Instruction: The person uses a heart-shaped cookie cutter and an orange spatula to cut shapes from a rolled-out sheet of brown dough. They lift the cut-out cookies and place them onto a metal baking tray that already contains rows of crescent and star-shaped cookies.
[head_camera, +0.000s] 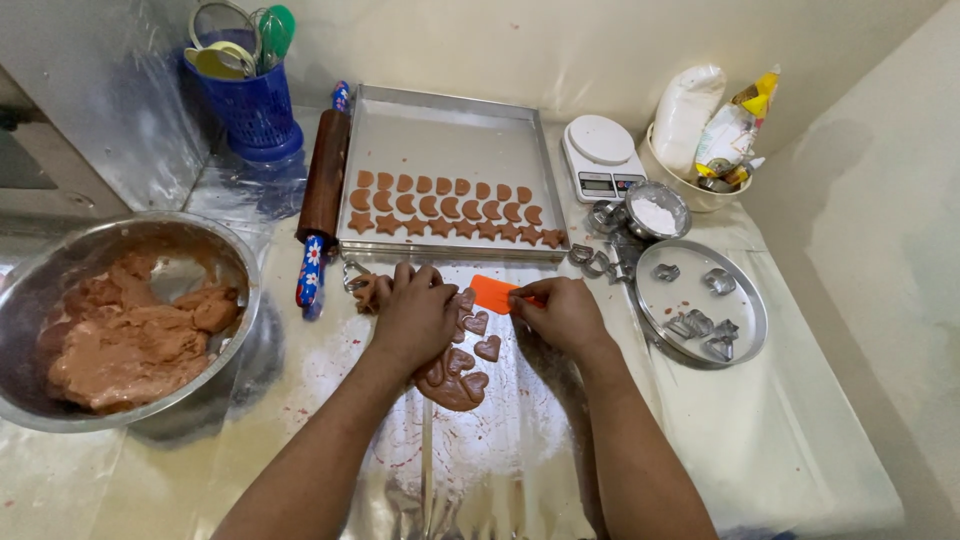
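Observation:
My left hand (412, 315) rests palm-down on a rolled sheet of brown dough (455, 385) on the foil-covered counter, fingers curled near a small dough scrap (367, 291). Heart shapes (488, 347) are cut into the sheet. My right hand (560, 310) grips an orange scraper (493, 292), its edge against the dough by the hearts. Just beyond, a metal baking tray (450, 135) holds rows of cut brown dough pieces (447, 208), crescents and stars.
A steel bowl (60, 260) of brown dough stands left. A rolling pin (322, 190) lies beside the tray, a blue utensil holder (255, 110) behind it. Right: a scale (600, 155), a flour cup (655, 210), a round plate (745, 300) with metal cutters, bagged goods (700, 125).

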